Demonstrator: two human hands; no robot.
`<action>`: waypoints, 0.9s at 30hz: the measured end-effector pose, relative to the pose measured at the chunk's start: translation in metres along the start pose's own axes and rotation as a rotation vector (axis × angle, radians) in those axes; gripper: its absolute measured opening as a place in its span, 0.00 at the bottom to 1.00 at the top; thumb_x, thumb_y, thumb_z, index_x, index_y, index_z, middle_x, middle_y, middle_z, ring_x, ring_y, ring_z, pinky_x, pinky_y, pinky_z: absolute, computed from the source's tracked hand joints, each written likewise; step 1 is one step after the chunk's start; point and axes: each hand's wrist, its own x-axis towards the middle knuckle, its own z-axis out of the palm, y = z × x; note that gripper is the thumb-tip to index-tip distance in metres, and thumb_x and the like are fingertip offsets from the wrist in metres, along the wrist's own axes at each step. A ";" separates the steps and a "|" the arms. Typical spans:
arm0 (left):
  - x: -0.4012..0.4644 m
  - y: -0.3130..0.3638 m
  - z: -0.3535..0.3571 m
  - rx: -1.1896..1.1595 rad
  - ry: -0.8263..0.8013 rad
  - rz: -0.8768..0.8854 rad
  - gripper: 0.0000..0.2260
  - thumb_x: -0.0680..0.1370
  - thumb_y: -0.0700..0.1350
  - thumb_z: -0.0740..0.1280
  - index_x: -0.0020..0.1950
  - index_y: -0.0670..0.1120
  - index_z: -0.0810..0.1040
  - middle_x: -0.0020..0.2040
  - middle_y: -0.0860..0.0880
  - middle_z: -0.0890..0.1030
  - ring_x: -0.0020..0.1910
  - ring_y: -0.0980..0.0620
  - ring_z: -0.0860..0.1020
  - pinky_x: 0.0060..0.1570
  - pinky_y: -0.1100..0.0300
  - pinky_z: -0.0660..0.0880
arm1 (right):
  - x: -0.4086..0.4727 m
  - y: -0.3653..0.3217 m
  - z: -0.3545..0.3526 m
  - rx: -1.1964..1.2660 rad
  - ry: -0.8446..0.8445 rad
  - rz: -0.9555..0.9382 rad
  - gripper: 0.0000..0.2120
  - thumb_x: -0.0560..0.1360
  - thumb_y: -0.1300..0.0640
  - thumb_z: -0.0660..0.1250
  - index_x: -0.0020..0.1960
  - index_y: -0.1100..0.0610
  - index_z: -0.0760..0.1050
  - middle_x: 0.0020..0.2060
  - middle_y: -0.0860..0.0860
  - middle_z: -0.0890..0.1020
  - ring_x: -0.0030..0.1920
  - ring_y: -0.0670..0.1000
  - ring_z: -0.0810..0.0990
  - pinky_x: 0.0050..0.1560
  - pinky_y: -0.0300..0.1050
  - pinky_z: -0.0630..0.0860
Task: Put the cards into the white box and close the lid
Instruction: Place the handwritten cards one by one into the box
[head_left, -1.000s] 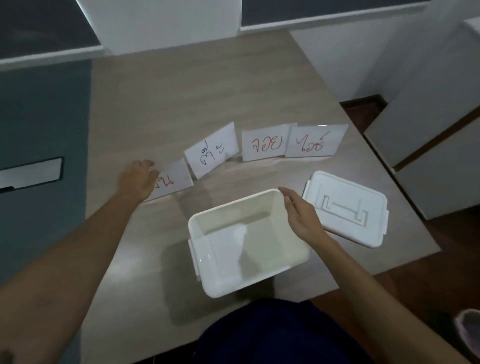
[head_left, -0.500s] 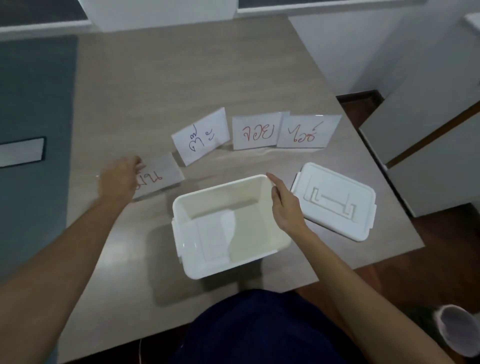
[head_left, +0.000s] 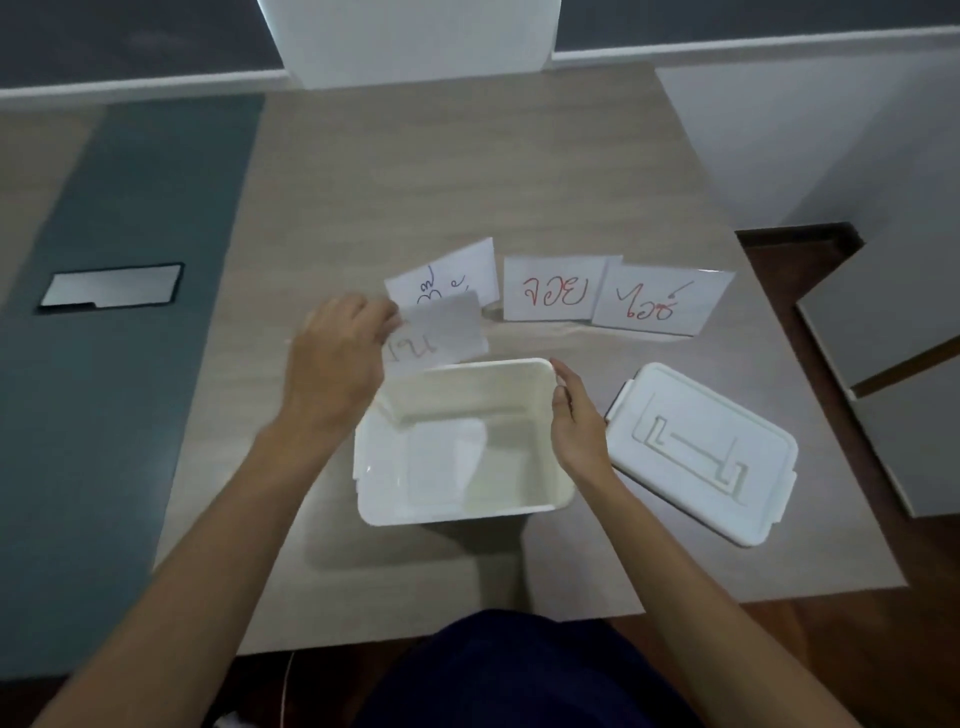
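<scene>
1. Head view: white box (head_left: 457, 499) sits open on the bench (head_left: 415, 171), near the front edge, nothing inside that I can see.
2. Left hand (head_left: 337, 364) is above the box's far-left corner, fingers (head_left: 382, 314) pinching one card (head_left: 441, 335) by its left edge. Card is lifted and tilted, its lower edge just over the box's far rim. Its writing is faint, I can't read it.
3. Right hand (head_left: 576, 421) rests on the box's right wall, fingers curled over the rim near the far-right corner, gripping the box.
4. Lid (head_left: 701, 452) lies flat on the bench just right of the box, top side up, turned at an angle. Right wrist sits between box and lid.
5. Three more cards on the bench beyond the box: one with blue-green writing (head_left: 457, 270), partly hidden behind the held card; a middle card with red writing (head_left: 553, 288); a right card with red writing (head_left: 662, 301), overlapping the middle card's right edge.
6. Dark panel with a pale insert (head_left: 111, 285) on the bench's left strip, well apart from the box.
</scene>
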 end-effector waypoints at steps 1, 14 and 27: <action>-0.005 0.013 0.002 -0.008 -0.014 0.033 0.09 0.80 0.45 0.60 0.45 0.43 0.77 0.38 0.43 0.77 0.37 0.41 0.75 0.35 0.53 0.68 | 0.001 0.001 -0.001 0.045 -0.014 0.015 0.18 0.84 0.56 0.52 0.72 0.47 0.67 0.68 0.47 0.74 0.64 0.46 0.71 0.62 0.39 0.64; -0.085 0.071 0.055 -0.098 -0.701 -0.133 0.13 0.82 0.50 0.57 0.56 0.50 0.80 0.47 0.47 0.82 0.49 0.45 0.76 0.47 0.51 0.74 | 0.006 0.012 -0.005 0.204 -0.084 0.051 0.18 0.84 0.54 0.52 0.73 0.48 0.67 0.70 0.45 0.72 0.69 0.46 0.69 0.72 0.50 0.64; -0.070 0.054 0.054 -0.257 -1.197 -0.067 0.14 0.73 0.62 0.64 0.50 0.56 0.82 0.48 0.61 0.83 0.47 0.57 0.79 0.45 0.60 0.73 | -0.001 0.004 0.000 0.096 0.005 0.012 0.18 0.84 0.53 0.51 0.72 0.46 0.67 0.66 0.42 0.73 0.66 0.43 0.70 0.67 0.41 0.65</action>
